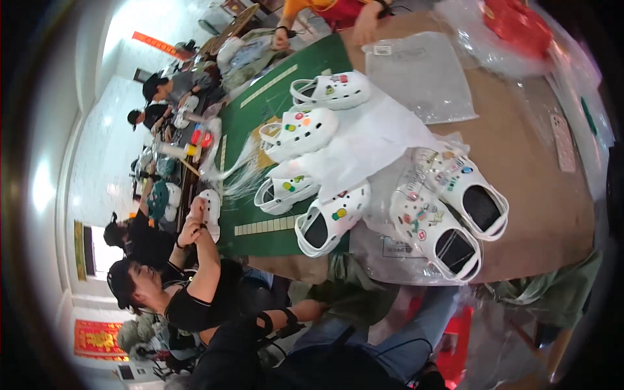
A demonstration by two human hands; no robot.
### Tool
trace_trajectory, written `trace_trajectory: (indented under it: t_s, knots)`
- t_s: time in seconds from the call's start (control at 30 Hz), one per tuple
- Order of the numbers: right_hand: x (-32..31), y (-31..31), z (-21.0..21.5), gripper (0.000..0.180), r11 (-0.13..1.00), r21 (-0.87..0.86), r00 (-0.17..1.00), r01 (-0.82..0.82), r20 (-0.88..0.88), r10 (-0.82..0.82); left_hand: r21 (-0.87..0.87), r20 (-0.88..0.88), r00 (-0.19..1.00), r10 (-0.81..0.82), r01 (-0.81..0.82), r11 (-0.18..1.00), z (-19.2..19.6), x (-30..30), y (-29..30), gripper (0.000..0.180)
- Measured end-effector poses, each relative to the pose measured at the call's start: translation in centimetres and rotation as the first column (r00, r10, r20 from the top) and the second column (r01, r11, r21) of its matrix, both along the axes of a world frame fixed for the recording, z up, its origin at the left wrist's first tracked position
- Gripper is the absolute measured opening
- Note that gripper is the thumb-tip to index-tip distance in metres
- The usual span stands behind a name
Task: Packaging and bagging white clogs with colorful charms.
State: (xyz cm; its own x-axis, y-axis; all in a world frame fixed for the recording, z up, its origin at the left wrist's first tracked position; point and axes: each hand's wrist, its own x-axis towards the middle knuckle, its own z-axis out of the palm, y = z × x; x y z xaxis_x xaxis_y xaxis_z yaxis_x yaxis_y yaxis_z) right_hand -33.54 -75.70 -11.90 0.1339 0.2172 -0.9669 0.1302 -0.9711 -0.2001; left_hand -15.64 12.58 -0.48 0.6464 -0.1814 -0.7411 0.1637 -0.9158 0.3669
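Note:
My left hand (pixel 312 310), with black straps on the forearm, reaches to an olive-green bag (pixel 357 296) hanging at the table's near edge over my lap. Its fingers are closed on the bag's edge and partly hidden by it. My right hand is out of view. Before me two white clogs with colourful charms, one clog (pixel 432 224) and another clog (pixel 471 188), lie side by side on a clear plastic bag (pixel 383 250). Left of them, several more white clogs (pixel 331 218) rest around a sheet of white paper (pixel 383 140).
A green cutting mat (pixel 260 130) covers the table's left part, brown board (pixel 520 214) the right. A flat clear bag (pixel 422 78) and a phone-like speckled case (pixel 563 143) lie there. Co-workers sit at left; one co-worker's hand (pixel 365 29) is at the far edge. A red stool (pixel 455 338) stands below.

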Motion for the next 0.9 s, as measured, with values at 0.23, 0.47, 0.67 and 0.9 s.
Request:
trace_trajectory:
  t_s: [0.23, 0.47, 0.67, 0.9]
  knots:
    - [5.9, -1.3, -2.9, 0.041, 0.998, 0.062, 0.998, -0.013, 0.067, 0.008, 0.209, -0.247, 0.947, 0.204, -0.154, 0.966, 0.3, 1.7, -1.9, 0.027]
    - [17.6, 2.4, -11.0, 0.038, 0.992, 0.103, 0.996, -0.079, 0.048, 0.075, 0.503, -0.293, 0.931, 0.216, -0.042, 0.863, -1.1, 4.2, -5.7, 0.024]
    - [39.0, 27.2, -10.1, 0.035, 0.979, 0.159, 0.988, -0.129, 0.105, 0.113, 0.539, 0.076, 0.95, 0.304, -0.295, 0.789, -2.3, 3.5, -7.6, 0.027]
    - [50.5, 34.5, -0.7, 0.032, 0.985, 0.041, 0.957, -0.167, 0.247, 0.152, 0.442, -0.278, 0.882, 0.379, -0.233, 0.866, -8.0, 4.2, -8.3, 0.031]
